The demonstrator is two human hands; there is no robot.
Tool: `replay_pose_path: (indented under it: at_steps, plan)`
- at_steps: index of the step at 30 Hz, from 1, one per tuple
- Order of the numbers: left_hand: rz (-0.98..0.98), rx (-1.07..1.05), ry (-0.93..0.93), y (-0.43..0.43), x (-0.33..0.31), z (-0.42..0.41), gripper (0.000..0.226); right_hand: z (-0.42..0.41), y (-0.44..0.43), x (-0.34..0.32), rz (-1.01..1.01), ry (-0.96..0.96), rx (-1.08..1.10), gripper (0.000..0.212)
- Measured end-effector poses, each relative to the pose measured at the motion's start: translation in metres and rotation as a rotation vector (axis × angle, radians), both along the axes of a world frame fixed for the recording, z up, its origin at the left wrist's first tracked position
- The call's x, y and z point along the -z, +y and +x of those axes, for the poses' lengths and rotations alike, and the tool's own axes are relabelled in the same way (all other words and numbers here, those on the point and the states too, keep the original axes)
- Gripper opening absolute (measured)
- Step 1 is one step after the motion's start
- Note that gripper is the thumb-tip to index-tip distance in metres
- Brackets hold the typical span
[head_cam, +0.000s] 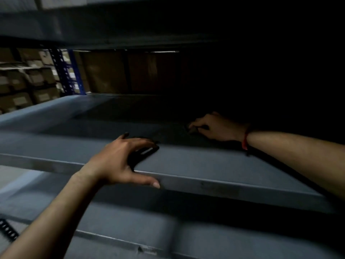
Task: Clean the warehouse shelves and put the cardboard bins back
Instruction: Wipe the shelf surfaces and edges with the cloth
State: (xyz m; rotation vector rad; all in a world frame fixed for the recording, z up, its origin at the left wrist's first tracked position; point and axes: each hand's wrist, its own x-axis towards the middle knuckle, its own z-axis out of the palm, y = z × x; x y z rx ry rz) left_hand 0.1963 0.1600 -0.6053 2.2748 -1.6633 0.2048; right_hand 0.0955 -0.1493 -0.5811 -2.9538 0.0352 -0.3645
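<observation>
Okay, nearest us, the lower shelf [130, 221] runs blurred across the bottom. Just above it, the left hand [119, 159] sits on the front edge of the grey shelf [205, 165], its fingers [141, 142] spread on top and thumb along the lip, holding nothing. Deeper in, in shadow, the right hand [216, 128], red thread [245, 141] at the wrist, curls down onto the shelf; whether it grips anything, I cannot tell. Farthest back, the cardboard bins [112, 71] stand behind the shelf, beside a blue upright [74, 71].
</observation>
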Motion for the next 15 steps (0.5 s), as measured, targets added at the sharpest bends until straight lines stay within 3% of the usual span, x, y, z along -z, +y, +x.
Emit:
replay_pose_path:
  at_steps: [7,10,12,15]
  plan:
    - [0.027,-0.030,0.016,-0.002,-0.003,-0.003,0.100,-0.106,0.085,-0.003,0.016,0.009,-0.308,0.043]
    - [0.025,-0.092,0.055,-0.002,0.000,-0.010,0.103,-0.105,0.073,-0.001,0.153,-0.040,-0.414,0.030]
    - [0.075,-0.160,-0.006,-0.009,0.003,-0.028,0.110,-0.081,0.054,0.004,0.144,-0.059,-0.407,0.024]
    - [0.079,-0.172,-0.086,-0.035,0.006,-0.073,0.117,-0.040,0.004,0.010,0.069,-0.095,-0.192,0.024]
